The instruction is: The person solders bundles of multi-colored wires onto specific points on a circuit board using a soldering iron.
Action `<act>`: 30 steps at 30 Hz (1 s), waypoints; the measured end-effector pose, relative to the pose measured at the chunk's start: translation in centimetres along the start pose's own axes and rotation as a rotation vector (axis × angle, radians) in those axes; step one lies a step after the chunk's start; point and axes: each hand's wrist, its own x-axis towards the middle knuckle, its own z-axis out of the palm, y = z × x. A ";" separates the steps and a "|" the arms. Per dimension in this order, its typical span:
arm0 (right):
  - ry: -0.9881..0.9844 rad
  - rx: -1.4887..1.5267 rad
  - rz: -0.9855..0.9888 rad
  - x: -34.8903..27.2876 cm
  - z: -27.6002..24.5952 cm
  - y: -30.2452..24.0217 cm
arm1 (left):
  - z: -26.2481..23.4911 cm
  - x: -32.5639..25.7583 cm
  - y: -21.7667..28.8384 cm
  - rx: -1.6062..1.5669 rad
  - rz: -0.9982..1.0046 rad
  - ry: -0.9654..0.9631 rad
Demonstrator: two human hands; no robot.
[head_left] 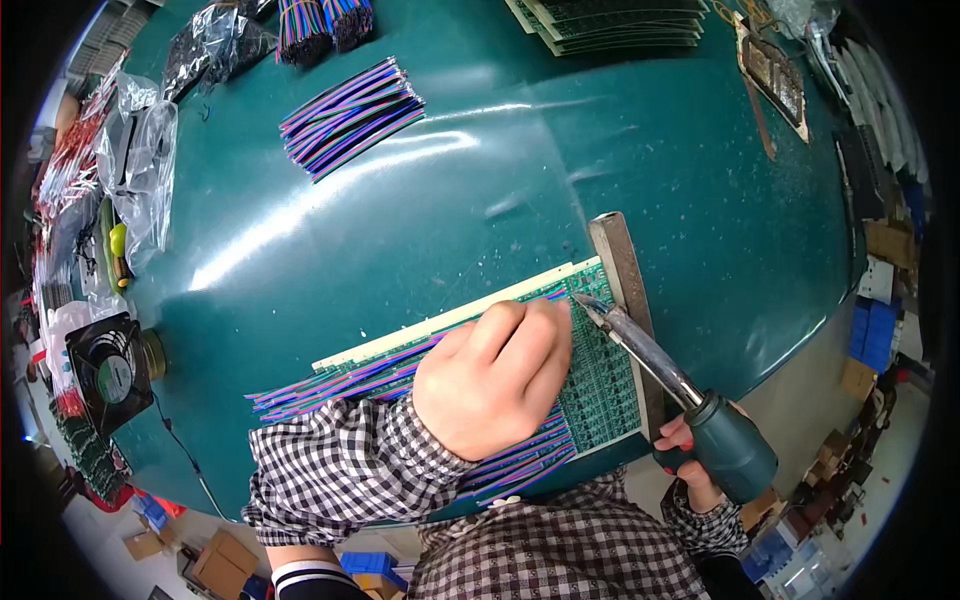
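Observation:
My left hand (490,380), fingers curled and pressed together, is closed at the far edge of a green circuit board panel (602,395). A short end of coloured wire (556,294) sticks out past its fingers; the fingertips themselves are hidden. Many more coloured wires (340,385) run left across the panel and under my wrist. In my right hand (688,462) is a soldering iron (735,445) with a dark green handle. Its tip points up and left, close to the wire end by my left fingers. A metal bar (628,270) lies along the panel's right end.
Beyond the panel lies a loose bundle of coloured wires (352,118). Tied wire bundles (310,30) and stacked circuit boards (620,25) are at the far edge. A small black fan (110,375) stands left; a worn tray (772,80) sits far right on the green mat (720,220).

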 end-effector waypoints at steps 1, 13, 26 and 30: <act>0.048 -0.020 0.046 0.0 0.3 -0.4 | 0.0 0.1 0.0 -0.001 0.001 0.001; 0.131 -0.032 0.133 0.2 1.2 -1.3 | -0.2 0.0 0.3 0.017 -0.017 -0.012; 0.154 0.024 0.156 0.2 1.3 -1.5 | -0.1 0.1 0.2 0.023 -0.016 0.003; 0.139 0.017 0.150 0.2 1.2 -1.3 | 0.0 0.0 0.2 0.027 -0.012 0.007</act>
